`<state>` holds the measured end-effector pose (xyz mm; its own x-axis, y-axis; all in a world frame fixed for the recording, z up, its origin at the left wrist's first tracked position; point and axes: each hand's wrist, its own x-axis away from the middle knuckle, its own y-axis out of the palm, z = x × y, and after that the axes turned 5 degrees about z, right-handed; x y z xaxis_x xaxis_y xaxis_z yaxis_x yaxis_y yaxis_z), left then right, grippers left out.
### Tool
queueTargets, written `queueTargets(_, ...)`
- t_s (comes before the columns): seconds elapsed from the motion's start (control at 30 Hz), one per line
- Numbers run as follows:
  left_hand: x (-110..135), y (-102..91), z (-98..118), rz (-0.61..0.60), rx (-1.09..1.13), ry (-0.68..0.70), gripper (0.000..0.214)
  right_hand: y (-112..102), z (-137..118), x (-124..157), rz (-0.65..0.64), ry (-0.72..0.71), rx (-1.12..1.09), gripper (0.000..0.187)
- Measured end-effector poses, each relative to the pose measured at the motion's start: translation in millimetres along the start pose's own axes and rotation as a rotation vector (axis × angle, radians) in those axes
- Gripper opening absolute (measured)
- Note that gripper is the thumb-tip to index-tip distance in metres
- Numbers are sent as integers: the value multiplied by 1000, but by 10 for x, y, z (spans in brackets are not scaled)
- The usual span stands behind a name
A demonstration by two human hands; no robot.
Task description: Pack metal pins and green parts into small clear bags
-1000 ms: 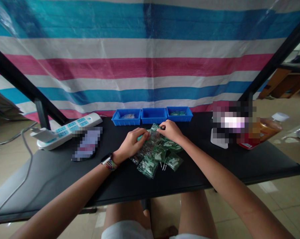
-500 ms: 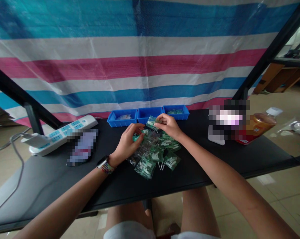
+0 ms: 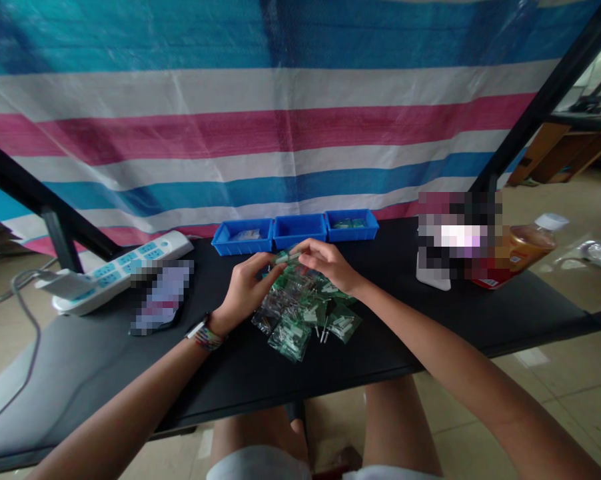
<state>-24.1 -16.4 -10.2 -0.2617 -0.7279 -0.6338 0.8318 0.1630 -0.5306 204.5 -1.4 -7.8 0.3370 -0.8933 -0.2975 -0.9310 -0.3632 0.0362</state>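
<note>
A heap of small clear and greenish plastic bags (image 3: 290, 333) with small pale parts inside lies on the black tabletop. At its far edge, one small greenish plastic bag (image 3: 283, 256) is held between my two hands. My right hand (image 3: 328, 265) pinches its right side, with the thumb and fingers closed. Closed on its left edge are the thumb and forefinger of my left hand (image 3: 249, 285), which wears a band and a bracelet at the wrist. Several loose slim metal pieces (image 3: 324, 333) show at the near side of the heap.
Three blue bins stand behind the heap: the left bin (image 3: 220, 243) has clear bags, the right bin (image 3: 353, 233) greenish ones. A power strip (image 3: 125, 270) and a blurred phone (image 3: 163, 300) lie left. A bottle (image 3: 533, 243) is at right, before a striped sheet (image 3: 290, 133).
My right hand has moved left and slightly nearer with the greenish bag, bringing it to my left hand. The left fingers have closed on the bag's edge.
</note>
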Motion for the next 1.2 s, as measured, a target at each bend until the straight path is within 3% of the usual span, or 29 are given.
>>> queueTargets(0.17, 46, 52, -49, -11, 10, -13, 22, 8, 72, -49, 113, -14, 56, 33)
queueTargets(0.3, 43, 34, -4, 42, 23, 36, 43, -13, 109, -81, 169, 73, -53, 41)
queueTargets(0.43, -1, -11, 48, 69, -61, 167, 31, -17, 74, -55, 213, 81, -97, 42)
queueTargets(0.57, -22, -36, 43, 57, -106, 193, 23, 15, 36, -23, 206, 107, -189, 66)
queueTargets(0.73, -14, -21, -22, 68, -20, 100, 20, 9, 69, -25, 134, 141, -261, 46)
queueTargets(0.83, -9, -3, -47, 103, 54, -28, 25, -26, 90, -33, 84, 73, -139, 38)
queueTargets(0.93, -6, 1, -40, 110, 126, -145, 31, -48, 102, -40, 145, -22, 26, 28)
queueTargets(1.2, -6, 29, -6, 59, 172, -169, 34, -21, 113, -33, 64, 92, -83, 35)
